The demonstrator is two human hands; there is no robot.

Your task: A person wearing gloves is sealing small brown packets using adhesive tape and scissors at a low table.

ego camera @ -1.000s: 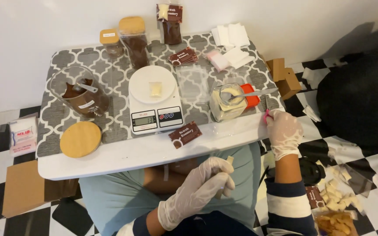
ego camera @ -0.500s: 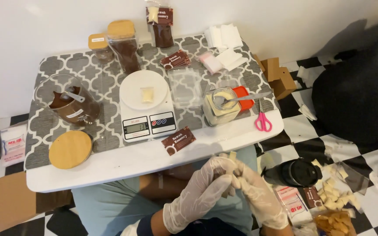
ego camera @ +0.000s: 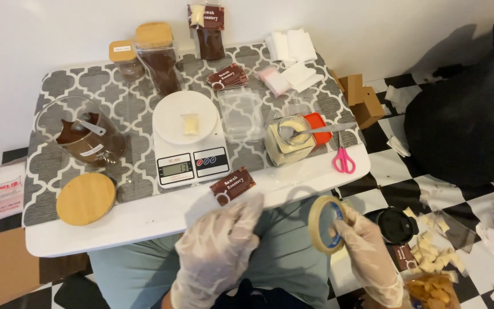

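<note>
My right hand [ego camera: 367,257], in a thin white glove, grips a roll of beige tape [ego camera: 325,224] upright, just below the table's front edge. My left hand [ego camera: 217,252], also gloved, is raised beside it with its back to the camera; whatever is in its fingers is hidden. Both hands hover over my lap. Nearest on the white table [ego camera: 144,220] lies a brown labelled sachet [ego camera: 232,185]. Behind it stands a white kitchen scale [ego camera: 190,150] with a small cream packet [ego camera: 190,123] on its plate.
A glass jar of cream powder [ego camera: 286,142] with a spoon [ego camera: 322,129] stands right of the scale, pink scissors [ego camera: 343,160] beside it. At the left are a jar of brown powder [ego camera: 84,136] and a round wooden lid [ego camera: 86,198]. A black tumbler [ego camera: 395,224] sits on the checkered floor.
My right hand left the scissors on the table, came to my left hand over my lap, and now holds a tape roll. My hands have moved apart.
</note>
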